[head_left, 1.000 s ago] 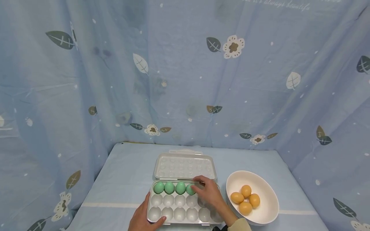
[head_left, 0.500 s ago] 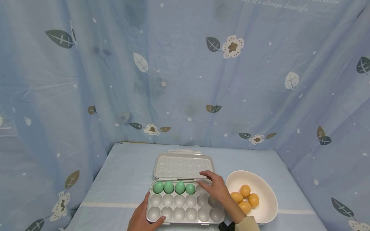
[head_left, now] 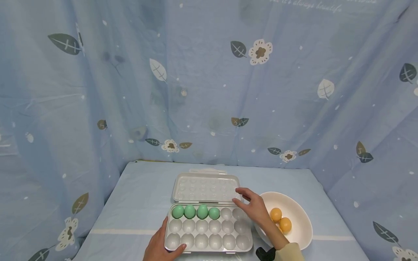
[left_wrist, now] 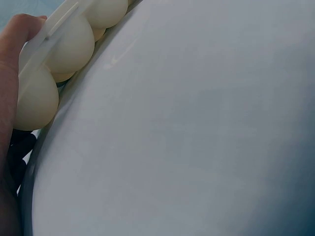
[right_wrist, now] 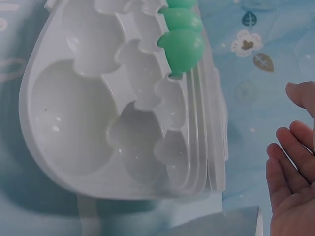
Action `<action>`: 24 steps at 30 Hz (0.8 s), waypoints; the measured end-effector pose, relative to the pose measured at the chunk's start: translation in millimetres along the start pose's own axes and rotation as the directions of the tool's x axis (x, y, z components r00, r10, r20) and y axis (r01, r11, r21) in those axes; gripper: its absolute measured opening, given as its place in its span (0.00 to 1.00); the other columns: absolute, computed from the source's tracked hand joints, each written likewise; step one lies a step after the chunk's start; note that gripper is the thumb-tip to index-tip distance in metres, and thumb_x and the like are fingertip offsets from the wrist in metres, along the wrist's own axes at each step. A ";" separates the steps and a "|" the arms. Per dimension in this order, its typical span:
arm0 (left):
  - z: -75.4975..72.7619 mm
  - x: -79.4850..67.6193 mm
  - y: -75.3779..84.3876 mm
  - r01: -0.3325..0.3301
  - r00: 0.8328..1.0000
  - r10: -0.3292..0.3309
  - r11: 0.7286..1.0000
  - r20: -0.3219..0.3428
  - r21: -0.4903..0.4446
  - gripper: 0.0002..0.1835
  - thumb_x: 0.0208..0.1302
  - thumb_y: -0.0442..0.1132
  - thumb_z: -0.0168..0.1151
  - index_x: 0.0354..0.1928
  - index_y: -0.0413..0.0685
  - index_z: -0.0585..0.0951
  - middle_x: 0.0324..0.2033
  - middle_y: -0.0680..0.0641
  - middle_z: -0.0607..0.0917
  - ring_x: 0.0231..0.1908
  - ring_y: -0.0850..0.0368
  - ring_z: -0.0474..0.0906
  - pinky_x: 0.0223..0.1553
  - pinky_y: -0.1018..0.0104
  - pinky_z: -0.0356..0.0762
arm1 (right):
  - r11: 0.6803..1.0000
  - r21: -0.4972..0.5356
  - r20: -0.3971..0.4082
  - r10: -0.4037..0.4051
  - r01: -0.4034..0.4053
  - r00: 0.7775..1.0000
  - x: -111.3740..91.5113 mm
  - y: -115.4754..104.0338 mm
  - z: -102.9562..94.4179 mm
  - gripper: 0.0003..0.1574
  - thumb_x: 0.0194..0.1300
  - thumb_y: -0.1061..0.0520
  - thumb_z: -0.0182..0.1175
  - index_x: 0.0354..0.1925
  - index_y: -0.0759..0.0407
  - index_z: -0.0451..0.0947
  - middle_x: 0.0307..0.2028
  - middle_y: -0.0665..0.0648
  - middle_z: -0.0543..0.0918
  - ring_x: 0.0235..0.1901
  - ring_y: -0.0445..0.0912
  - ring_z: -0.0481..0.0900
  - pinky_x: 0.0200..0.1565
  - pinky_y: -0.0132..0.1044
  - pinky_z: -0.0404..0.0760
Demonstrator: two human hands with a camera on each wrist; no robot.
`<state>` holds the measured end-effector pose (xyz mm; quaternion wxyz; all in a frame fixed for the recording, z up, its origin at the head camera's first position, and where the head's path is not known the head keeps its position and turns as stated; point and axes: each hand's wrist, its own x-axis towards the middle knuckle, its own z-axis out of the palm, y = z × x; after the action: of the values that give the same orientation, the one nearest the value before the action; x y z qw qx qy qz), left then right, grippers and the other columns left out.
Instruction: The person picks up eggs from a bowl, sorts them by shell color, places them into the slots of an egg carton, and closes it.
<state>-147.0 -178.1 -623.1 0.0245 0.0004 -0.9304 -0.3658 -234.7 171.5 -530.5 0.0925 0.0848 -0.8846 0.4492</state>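
Note:
A white egg tray (head_left: pixel 208 232) lies on the table with its lid (head_left: pixel 206 186) folded back behind it. Several green eggs (head_left: pixel 202 212) fill the left part of its back row; the other hollows hold nothing. My left hand (head_left: pixel 160 243) grips the tray's front left corner, the thumb at the front rim, as the thumb (left_wrist: pixel 22 34) in the left wrist view also shows. Above the tray's back right corner and the bowl's left rim hovers my right hand (head_left: pixel 256 207), fingers loosely bent and nothing in them. In the right wrist view, the right hand (right_wrist: pixel 295 182) is apart from the tray.
A white bowl (head_left: pixel 302 232) stands to the right of the tray. Orange egg-shaped pieces (head_left: pixel 285 225) lie in it, partly hidden by the right forearm. Blue patterned cloth (head_left: pixel 209 90) hangs around the table's back and sides.
My right hand has let go of the green egg at the right end of the row and moved right toward the bowl. The left hand stays at the tray's corner.

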 end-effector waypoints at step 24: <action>-0.1 0.0 -0.1 0.005 1.000 -0.006 1.000 0.012 0.020 0.69 0.46 0.76 0.73 0.80 0.43 0.54 0.64 0.41 0.80 0.59 0.41 0.79 0.58 0.40 0.79 | 0.994 -0.077 -0.028 0.072 -0.074 0.997 -14.8 25.4 -56.8 0.30 0.66 0.47 0.72 0.61 0.59 0.80 0.58 0.58 0.85 0.61 0.56 0.81 0.64 0.51 0.78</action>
<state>-147.0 -178.2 -623.1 0.0178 0.0010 -0.9341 -0.3565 -221.3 233.3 -521.0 0.0902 0.0432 -0.9027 0.4185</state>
